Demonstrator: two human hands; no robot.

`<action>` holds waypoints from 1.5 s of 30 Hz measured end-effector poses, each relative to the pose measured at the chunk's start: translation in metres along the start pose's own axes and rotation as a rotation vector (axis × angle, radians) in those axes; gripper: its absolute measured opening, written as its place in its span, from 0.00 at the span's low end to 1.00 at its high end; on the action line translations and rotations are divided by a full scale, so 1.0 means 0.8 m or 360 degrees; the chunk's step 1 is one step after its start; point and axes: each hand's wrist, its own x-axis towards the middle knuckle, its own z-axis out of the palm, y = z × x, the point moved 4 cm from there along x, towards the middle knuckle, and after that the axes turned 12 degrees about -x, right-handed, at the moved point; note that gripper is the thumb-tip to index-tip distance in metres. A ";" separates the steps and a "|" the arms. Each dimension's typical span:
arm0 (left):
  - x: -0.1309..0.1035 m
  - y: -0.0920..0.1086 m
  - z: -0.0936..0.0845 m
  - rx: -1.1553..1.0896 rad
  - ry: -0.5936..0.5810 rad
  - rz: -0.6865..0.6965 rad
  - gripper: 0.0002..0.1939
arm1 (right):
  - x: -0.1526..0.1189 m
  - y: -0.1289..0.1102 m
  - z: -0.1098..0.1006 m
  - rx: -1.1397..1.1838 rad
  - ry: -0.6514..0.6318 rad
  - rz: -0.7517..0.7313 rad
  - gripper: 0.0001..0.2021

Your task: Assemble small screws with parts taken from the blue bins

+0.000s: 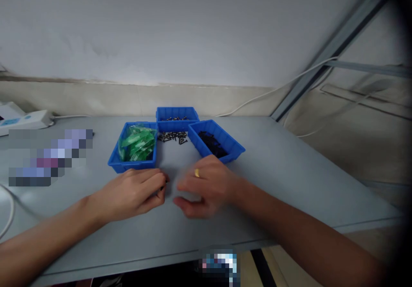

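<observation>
My left hand (137,192) is closed in a pinch in front of the left blue bin (131,165). A small dark piece shows at its fingertips, too small to name. My right hand (206,188) is slightly blurred, just right of it, thumb and forefinger apart with nothing visible between them. Green plastic packets (138,143) in clear wrapping fill the left bin. Black small parts (212,144) lie in the right blue bin (233,143), partly behind my right hand. Loose dark screws (174,137) are heaped on the table between the bins.
A third blue bin (177,126) with small metal pieces stands at the back against the wall. A white power strip (28,121) lies far left, near a pixelated area. White cables run along the wall and left edge. A metal frame post (299,89) rises at the right.
</observation>
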 end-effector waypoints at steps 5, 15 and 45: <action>0.004 -0.007 0.001 -0.0063 0.0021 -0.0282 0.08 | 0.016 0.007 0.012 0.0145 -0.0185 0.0159 0.14; 0.002 -0.017 0.008 -0.0026 -0.0034 -0.0330 0.10 | 0.016 0.013 0.021 0.0290 -0.0393 0.0277 0.09; 0.001 -0.018 0.009 0.0061 -0.0141 -0.0266 0.13 | 0.013 0.022 0.029 0.0606 -0.0103 0.0442 0.23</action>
